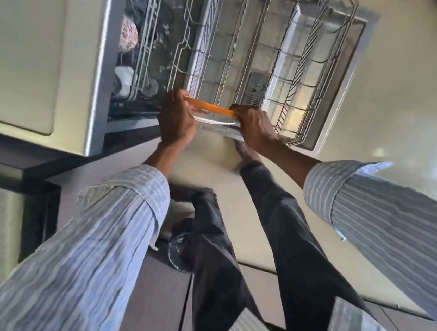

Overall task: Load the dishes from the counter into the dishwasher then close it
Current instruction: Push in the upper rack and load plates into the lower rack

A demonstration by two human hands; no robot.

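Left hand [177,121] and right hand [254,123] each grip an end of the dish [211,115] | mid-frame, over dishwasher rack [294,56] | door open

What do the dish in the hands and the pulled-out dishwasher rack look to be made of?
The dish looks like clear glass or hard plastic, since the rack shows through it; its orange rim looks like matte plastic or silicone. Left hand and right hand grip its ends. The rack appears to be thin metal wire with a pale grey coating.
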